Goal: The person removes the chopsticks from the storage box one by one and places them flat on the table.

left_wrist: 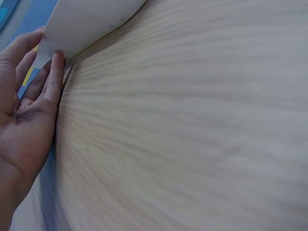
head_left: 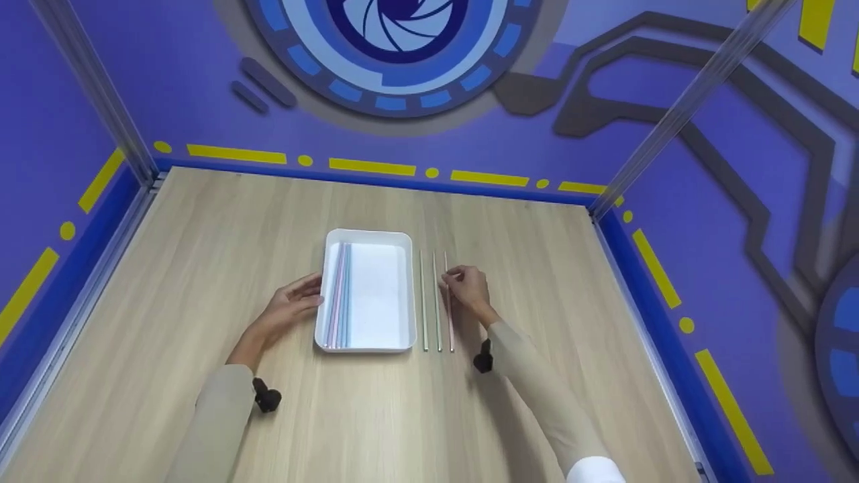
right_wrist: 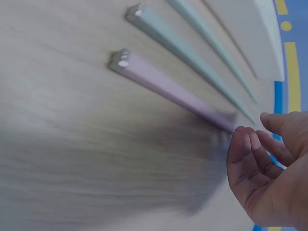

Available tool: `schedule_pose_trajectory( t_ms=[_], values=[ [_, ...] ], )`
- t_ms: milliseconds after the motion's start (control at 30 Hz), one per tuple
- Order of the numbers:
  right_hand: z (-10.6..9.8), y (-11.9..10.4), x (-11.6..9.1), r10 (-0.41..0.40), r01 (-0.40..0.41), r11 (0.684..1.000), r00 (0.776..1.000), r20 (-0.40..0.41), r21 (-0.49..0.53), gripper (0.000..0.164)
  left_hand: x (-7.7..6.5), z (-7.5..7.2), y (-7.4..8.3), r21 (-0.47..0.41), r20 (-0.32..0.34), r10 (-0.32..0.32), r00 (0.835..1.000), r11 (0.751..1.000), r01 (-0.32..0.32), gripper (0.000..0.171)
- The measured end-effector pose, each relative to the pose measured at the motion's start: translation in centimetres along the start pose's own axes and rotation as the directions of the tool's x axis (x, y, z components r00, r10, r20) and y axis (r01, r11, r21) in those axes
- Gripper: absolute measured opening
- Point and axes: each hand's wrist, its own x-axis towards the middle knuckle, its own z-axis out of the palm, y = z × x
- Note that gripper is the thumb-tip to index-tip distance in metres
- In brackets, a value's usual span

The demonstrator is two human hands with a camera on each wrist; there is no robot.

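Observation:
A white tray (head_left: 380, 295) lies on the table, with several pink and blue chopsticks (head_left: 341, 295) lengthwise along its left side. My left hand (head_left: 288, 308) is at the tray's left wall; in the left wrist view its fairly straight fingers (left_wrist: 57, 72) touch that wall. Right of the tray lie two green chopsticks (head_left: 424, 302) and a pink chopstick (head_left: 451, 329), roughly parallel. My right hand (head_left: 470, 287) is over the pink chopstick's upper part, fingertips (right_wrist: 239, 137) bent beside it and thumb apart. Those fingers hide part of the stick.
The wooden table (head_left: 537, 268) extends around the tray on all sides. Purple printed walls (head_left: 168, 80) with metal corner posts (head_left: 691, 107) enclose its back and sides. A small black device (head_left: 267, 396) sits at each wrist.

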Motion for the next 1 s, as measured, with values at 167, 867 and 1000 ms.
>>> schedule_pose_trajectory(
  t_ms=[167,867,1000],
  values=[
    [-0.4,-1.7,0.3,-0.09,0.09,0.996,0.996,0.013,0.001,0.017,0.0,0.0,0.0,0.004,-0.004,-0.015,1.0,1.0,0.015,0.066],
    [4.4,-10.3,1.2,-0.093,0.073,0.996,0.837,0.54,0.058,0.03,-0.2,0.5,-0.2,-0.04,0.005,0.016,1.0,0.999,-0.015,0.067],
    [5.9,-11.0,2.0,-0.007,-0.015,0.999,0.82,0.573,0.033,0.03,-0.1,0.1,0.0,-0.032,0.002,0.019,1.0,0.999,-0.019,0.067]
  ],
)
